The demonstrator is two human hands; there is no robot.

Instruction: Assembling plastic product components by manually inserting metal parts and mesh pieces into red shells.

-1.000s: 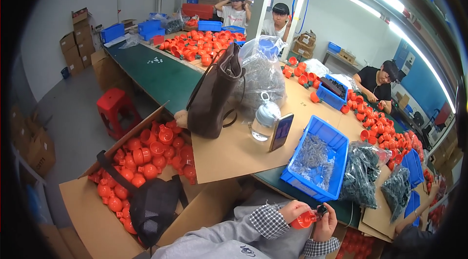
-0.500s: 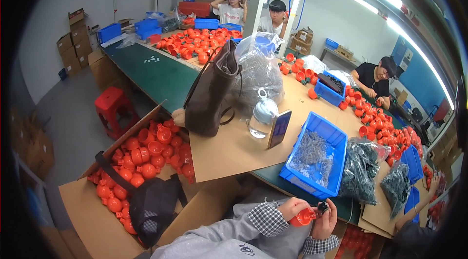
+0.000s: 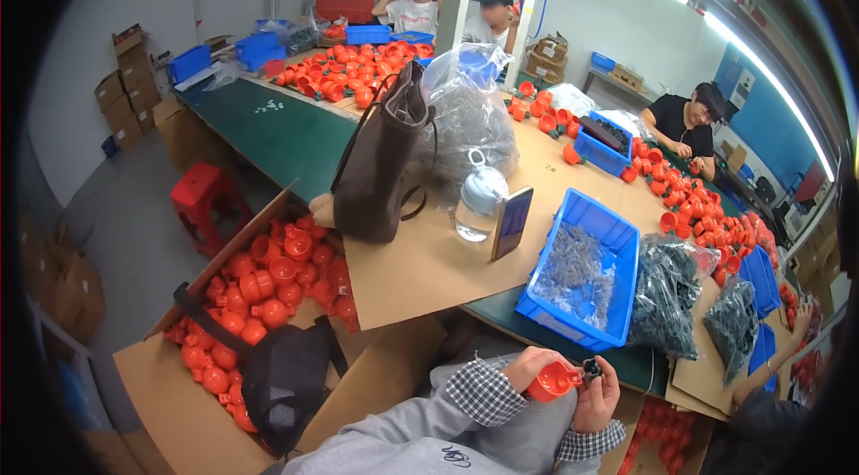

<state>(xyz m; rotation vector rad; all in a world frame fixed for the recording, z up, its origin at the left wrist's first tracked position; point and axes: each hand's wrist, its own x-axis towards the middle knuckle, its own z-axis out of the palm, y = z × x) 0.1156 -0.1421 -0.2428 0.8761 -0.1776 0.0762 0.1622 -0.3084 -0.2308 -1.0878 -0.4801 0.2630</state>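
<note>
My left hand [image 3: 528, 369] is closed on a red plastic cup-shaped part [image 3: 552, 382], its round hollow facing up. My right hand [image 3: 598, 402] pinches a small dark piece [image 3: 591, 368] between thumb and fingertips, close beside the red part's narrow end. Whether the two pieces touch I cannot tell. Both hands are over my lap, just below the table edge. Nearest to them on the table is a blue bin [image 3: 580, 269] with many small clear or metallic pieces in it. A clear bag of dark green parts [image 3: 664, 296] lies to its right.
A cardboard box [image 3: 183, 385] of red parts stands at my left, a black bag [image 3: 291, 377] on it. A brown handbag [image 3: 380, 171], water bottle [image 3: 479, 202] and phone [image 3: 512, 224] stand on the table. Red parts [image 3: 689, 202] are heaped beyond; several people sit around. A red stool [image 3: 208, 202] is left.
The red part is now tilted more level, its hollow showing more, and my hands have shifted slightly upward. The whole view has moved a little.
</note>
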